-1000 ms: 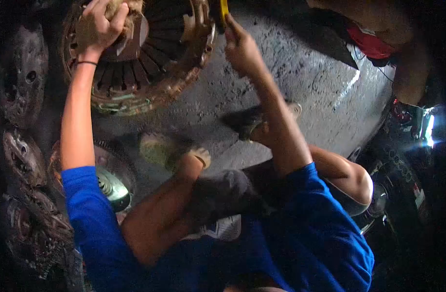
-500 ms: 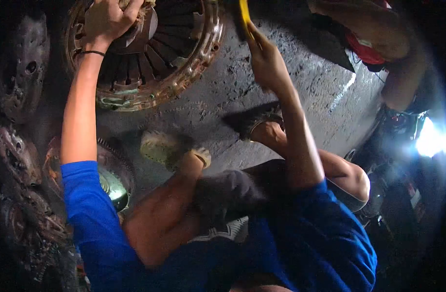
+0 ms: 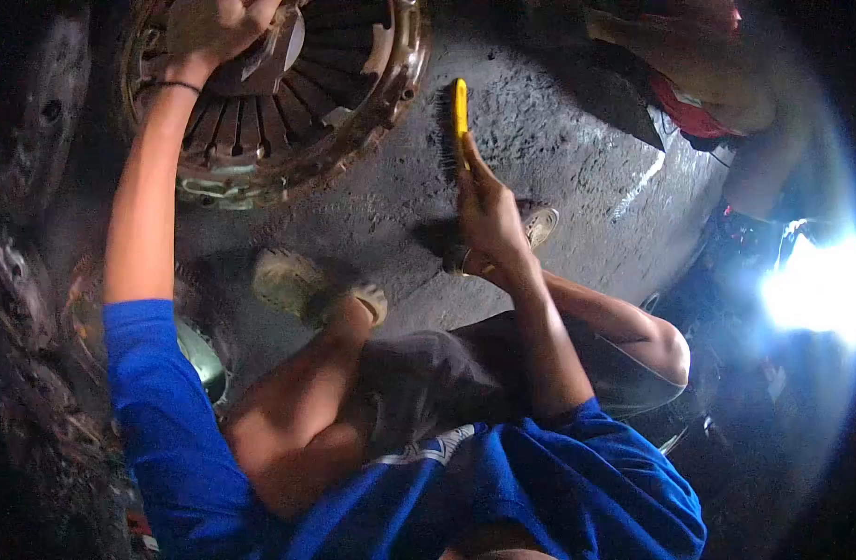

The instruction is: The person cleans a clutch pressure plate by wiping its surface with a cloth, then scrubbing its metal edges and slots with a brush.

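My right hand (image 3: 491, 210) is closed around the handle of a yellow wire brush (image 3: 461, 107), held over the dark floor. The brush's bristles point left. At the upper left lies a round, worn clutch pressure plate (image 3: 405, 103) with radial spring fingers, partly cut off by the frame's top. Over its centre, my left hand (image 3: 213, 37) has its fingers curled at the top edge. A small brownish piece shows by those fingertips; what it is I cannot make out.
Another person's arm and red clothing (image 3: 689, 107) are at the upper right. A bright lamp (image 3: 815, 289) glares at the right. Greasy metal parts (image 3: 36, 299) line the left side, and a round part (image 3: 202, 359) lies by my left arm. My sandalled feet (image 3: 297, 285) rest on the floor.
My right hand has come down toward my body with the wire brush, so the whole brush now shows. My left hand stays over the pressure plate, shifted slightly up in view.
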`<action>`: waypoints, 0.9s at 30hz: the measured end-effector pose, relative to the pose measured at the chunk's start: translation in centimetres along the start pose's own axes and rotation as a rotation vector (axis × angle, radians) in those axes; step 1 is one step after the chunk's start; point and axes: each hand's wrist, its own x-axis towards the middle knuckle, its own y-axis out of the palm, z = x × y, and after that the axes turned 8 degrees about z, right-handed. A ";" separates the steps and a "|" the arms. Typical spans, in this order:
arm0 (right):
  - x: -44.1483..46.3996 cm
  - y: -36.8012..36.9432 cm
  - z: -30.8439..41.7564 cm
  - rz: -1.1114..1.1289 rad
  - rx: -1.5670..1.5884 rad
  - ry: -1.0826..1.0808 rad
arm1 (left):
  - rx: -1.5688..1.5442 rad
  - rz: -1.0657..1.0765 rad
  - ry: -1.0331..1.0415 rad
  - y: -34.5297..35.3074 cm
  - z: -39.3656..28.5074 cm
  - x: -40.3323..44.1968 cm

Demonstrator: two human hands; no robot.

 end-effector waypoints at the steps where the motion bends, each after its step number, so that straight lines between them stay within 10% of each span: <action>1: 1.2 0.1 2.0 0.132 0.168 0.251 | 0.034 0.001 0.010 0.1 0.1 -0.2; 9: 1.3 -0.8 1.3 0.093 0.129 0.236 | 0.067 0.022 0.057 0.0 -0.1 0.7; 11: 0.1 2.2 -0.6 -0.049 0.133 -0.052 | 0.020 0.034 0.086 -0.2 0.1 0.2; 20: -0.7 3.0 0.1 0.014 0.056 0.028 | 0.009 0.038 0.055 0.5 0.5 0.2; 24: 6.1 1.5 4.6 0.193 0.217 0.406 | 0.027 0.090 -0.017 -0.3 -0.2 0.2; 27: 5.2 1.7 2.1 0.018 0.158 0.166 | -0.005 0.088 -0.031 -0.2 0.3 0.1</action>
